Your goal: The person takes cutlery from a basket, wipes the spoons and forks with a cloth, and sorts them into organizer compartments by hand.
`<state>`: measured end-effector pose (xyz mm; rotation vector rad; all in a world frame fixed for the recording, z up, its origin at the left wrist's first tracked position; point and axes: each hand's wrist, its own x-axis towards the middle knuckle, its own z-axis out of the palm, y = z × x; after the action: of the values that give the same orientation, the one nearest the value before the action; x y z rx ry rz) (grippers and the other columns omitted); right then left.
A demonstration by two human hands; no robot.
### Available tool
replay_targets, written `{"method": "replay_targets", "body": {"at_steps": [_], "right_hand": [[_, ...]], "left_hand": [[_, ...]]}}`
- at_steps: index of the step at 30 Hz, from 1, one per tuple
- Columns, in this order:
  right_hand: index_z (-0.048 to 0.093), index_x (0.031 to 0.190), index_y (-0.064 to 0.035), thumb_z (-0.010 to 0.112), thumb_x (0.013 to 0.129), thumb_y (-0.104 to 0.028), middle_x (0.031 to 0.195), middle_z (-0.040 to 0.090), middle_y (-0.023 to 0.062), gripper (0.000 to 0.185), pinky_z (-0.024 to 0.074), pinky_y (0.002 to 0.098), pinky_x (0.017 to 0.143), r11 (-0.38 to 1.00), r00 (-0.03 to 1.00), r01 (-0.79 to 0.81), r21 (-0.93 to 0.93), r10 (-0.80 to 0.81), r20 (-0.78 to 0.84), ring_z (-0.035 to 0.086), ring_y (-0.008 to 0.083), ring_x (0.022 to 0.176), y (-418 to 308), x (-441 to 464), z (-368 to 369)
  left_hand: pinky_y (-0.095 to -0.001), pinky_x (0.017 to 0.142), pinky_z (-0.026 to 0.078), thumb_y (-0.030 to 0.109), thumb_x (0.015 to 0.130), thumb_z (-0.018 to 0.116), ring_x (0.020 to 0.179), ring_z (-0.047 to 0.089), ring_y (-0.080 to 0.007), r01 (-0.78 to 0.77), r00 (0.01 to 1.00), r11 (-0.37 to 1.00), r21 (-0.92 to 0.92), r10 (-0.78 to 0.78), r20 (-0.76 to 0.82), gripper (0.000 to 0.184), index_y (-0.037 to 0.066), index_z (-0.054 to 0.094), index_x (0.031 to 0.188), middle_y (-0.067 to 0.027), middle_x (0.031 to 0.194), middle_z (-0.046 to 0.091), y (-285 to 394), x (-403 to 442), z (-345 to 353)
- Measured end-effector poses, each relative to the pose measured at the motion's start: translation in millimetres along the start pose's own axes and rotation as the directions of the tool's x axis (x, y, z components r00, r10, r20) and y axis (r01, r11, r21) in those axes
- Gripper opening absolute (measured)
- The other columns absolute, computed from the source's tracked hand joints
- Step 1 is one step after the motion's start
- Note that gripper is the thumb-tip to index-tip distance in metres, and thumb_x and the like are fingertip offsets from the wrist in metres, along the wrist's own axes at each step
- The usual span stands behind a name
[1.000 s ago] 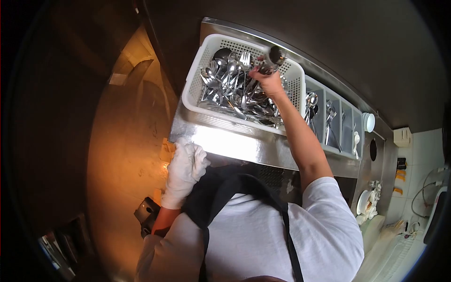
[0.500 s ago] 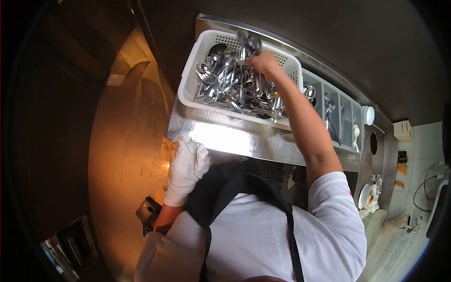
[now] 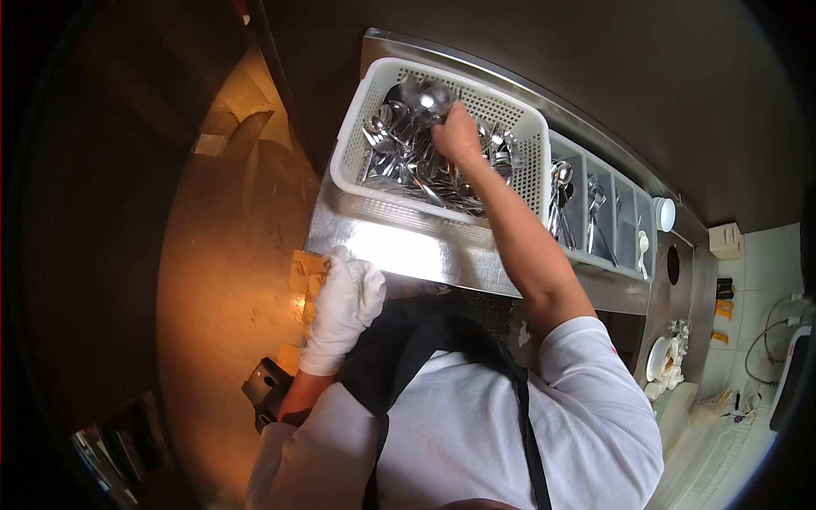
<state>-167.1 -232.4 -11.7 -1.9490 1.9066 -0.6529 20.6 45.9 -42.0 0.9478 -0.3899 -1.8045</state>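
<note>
A white perforated basket [image 3: 408,208] full of spoons, forks and other metal cutlery [image 3: 412,161] stands on the steel counter [image 3: 391,246]. My bare right hand [image 3: 459,134] is inside the basket area, closed round several metal spoons [image 3: 432,100], whose blurred bowls point to the upper left. My left hand [image 3: 344,297], wrapped in white cloth or a loose white glove, is folded closed beside the counter's front left corner. Whether it holds anything inside the folds is hidden.
A grey divided tray [image 3: 602,212] with sorted cutlery adjoins the basket on the right. Beyond it are a white round container [image 3: 663,214], a round hole in the counter and white dishes [image 3: 659,359]. A dark wall runs behind.
My right hand has moved left across the basket with the spoons, which have swung to the left. My left hand stays nearly in place, still closed.
</note>
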Motion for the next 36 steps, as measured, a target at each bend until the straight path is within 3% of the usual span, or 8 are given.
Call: {"method": "replay_targets", "body": {"at_steps": [4, 7, 10, 11, 17, 23, 28, 36], "right_hand": [[0.045, 0.112, -0.0007, 0.073, 0.078, -0.011, 0.098, 0.066, 0.0222, 0.045, 0.0494, 0.0425, 0.086, 0.970, 0.990, 0.086, 0.226, -0.058, -0.126, 0.066, 0.0358, 0.095, 1.1, 29.3, -44.3], [0.052, 0.111, 0.0045, 0.074, 0.076, -0.013, 0.092, 0.065, 0.0137, 0.044, 0.0495, 0.0365, 0.073, 0.764, 0.983, 0.124, 0.633, -0.006, -0.185, 0.062, 0.0200, 0.083, 2.8, 37.8, -60.0], [0.063, 0.096, 0.0068, 0.074, 0.075, -0.014, 0.084, 0.066, 0.0146, 0.032, 0.0495, 0.0382, 0.071, 0.851, 0.917, -0.328, 0.410, 0.182, 0.356, 0.063, 0.0230, 0.077, 8.3, 37.8, -57.0], [0.068, 0.086, 0.0075, 0.073, 0.074, -0.016, 0.080, 0.067, 0.0171, 0.027, 0.0494, 0.0384, 0.073, 0.912, 0.930, -0.272, 0.305, 0.168, 0.327, 0.064, 0.0261, 0.075, 8.2, 31.9, -47.7], [0.071, 0.097, 0.0066, 0.085, 0.068, -0.044, 0.096, 0.070, 0.0249, 0.060, 0.0527, 0.0390, 0.086, 0.989, 0.912, 0.121, -0.083, -0.077, 0.402, 0.069, 0.0352, 0.091, -20.7, 16.6, 16.4], [0.066, 0.100, 0.0071, 0.081, 0.068, -0.027, 0.101, 0.069, 0.0253, 0.050, 0.0530, 0.0432, 0.088, 0.944, 0.873, 0.292, -0.157, -0.196, 0.446, 0.068, 0.0385, 0.096, -35.5, -2.3, 36.8], [0.055, 0.112, 0.0040, 0.069, 0.072, -0.013, 0.110, 0.067, 0.0259, 0.046, 0.0514, 0.0458, 0.091, 0.972, 0.920, 0.143, -0.189, -0.060, 0.387, 0.066, 0.0399, 0.103, -44.0, -17.3, 22.5], [0.061, 0.107, 0.0054, 0.071, 0.073, -0.006, 0.093, 0.069, 0.0129, 0.038, 0.0513, 0.0348, 0.086, 0.887, 0.878, -0.124, 0.445, -0.110, 0.465, 0.066, 0.0238, 0.086, -16.5, 11.6, -64.1]], "left_hand": [[-0.0198, 0.046, 0.040, 0.025, 0.103, 0.043, 0.056, 0.052, -0.0108, 0.100, 0.995, 0.971, -0.215, -0.092, 0.047, 0.026, 0.006, 0.043, 0.086, -0.0029, 0.068, 0.055, 13.0, -3.4, -6.0], [-0.0238, 0.052, 0.041, 0.021, 0.100, 0.047, 0.058, 0.052, -0.0148, -0.150, 0.989, 0.982, 0.118, 0.149, 0.020, 0.024, 0.004, 0.044, 0.083, -0.0053, 0.069, 0.055, 22.1, -9.3, 4.3], [-0.0286, 0.060, 0.042, 0.016, 0.096, 0.052, 0.062, 0.052, -0.0189, -0.434, 0.859, 0.565, 0.702, 0.494, 0.133, 0.022, 0.001, 0.044, 0.083, -0.0082, 0.071, 0.056, 28.4, -14.8, 21.3], [-0.0301, 0.062, 0.043, 0.014, 0.095, 0.054, 0.063, 0.052, -0.0203, -0.474, 0.788, 0.331, 0.816, 0.573, 0.226, 0.021, 0.000, 0.044, 0.083, -0.0091, 0.071, 0.056, 30.3, -11.6, 24.3], [-0.0331, 0.076, 0.040, 0.009, 0.093, 0.054, 0.068, 0.050, -0.0223, -0.466, 0.777, 0.164, 0.869, 0.545, 0.314, 0.019, -0.001, 0.040, 0.085, -0.0087, 0.072, 0.053, 21.7, -2.0, 17.0], [-0.0353, 0.082, 0.038, 0.011, 0.093, 0.053, 0.069, 0.050, -0.0249, -0.427, 0.838, 0.422, 0.800, 0.516, 0.175, 0.020, -0.001, 0.039, 0.086, -0.0090, 0.074, 0.054, 12.5, -3.3, 16.9], [-0.0318, 0.078, 0.040, 0.011, 0.094, 0.053, 0.069, 0.050, -0.0208, -0.460, 0.799, 0.204, 0.864, 0.520, 0.302, 0.019, -0.002, 0.040, 0.088, -0.0100, 0.074, 0.053, 3.7, -1.4, 2.9], [-0.0270, 0.062, 0.045, 0.009, 0.096, 0.051, 0.069, 0.050, -0.0134, -0.407, 0.875, 0.624, 0.667, 0.476, 0.088, 0.015, -0.001, 0.042, 0.090, -0.0058, 0.076, 0.051, 4.6, 2.5, -7.9]]}}
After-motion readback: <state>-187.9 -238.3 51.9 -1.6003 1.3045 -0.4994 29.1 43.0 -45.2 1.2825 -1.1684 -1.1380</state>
